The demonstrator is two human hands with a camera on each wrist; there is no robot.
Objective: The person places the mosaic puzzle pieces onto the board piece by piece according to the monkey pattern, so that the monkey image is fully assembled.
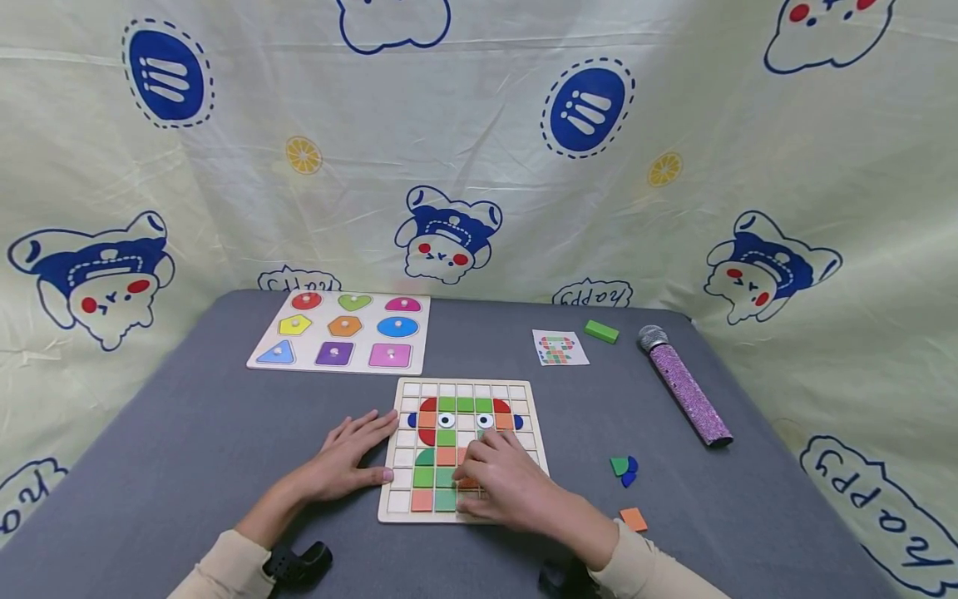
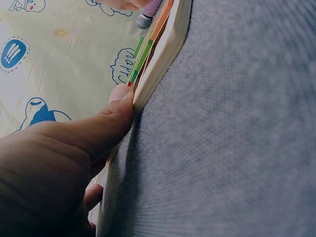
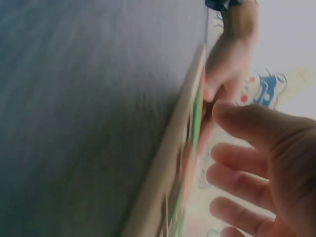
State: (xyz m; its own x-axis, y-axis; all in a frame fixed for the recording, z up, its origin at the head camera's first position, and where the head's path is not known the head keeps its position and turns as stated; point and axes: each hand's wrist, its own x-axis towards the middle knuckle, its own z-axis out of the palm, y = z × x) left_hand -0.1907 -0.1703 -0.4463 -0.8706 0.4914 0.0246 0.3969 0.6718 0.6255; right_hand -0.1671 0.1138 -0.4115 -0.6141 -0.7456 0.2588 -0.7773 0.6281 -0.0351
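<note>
A wooden grid board (image 1: pixel 401 502) lies on the table, with red, orange, green and blue tiles and two eye tiles (image 1: pixel 446 421) set in its cells. My left hand (image 1: pixel 338 462) rests against the board's left edge, fingers spread. Its thumb (image 2: pixel 121 96) touches the board's side in the left wrist view. Over the lower right cells is my right hand (image 1: pixel 512 482), fingers bent down toward the tiles and hiding some of them. In the right wrist view its thumb and fingers (image 3: pixel 237 160) stand apart, with no piece visible between them.
A white shape puzzle (image 1: pixel 359 312) lies behind the board. Farther right are a pattern card (image 1: pixel 560 348), a green block (image 1: pixel 601 331) and a glittery purple microphone (image 1: pixel 688 391). Small green and blue pieces (image 1: pixel 619 466) and an orange tile (image 1: pixel 633 520) lie right of the board.
</note>
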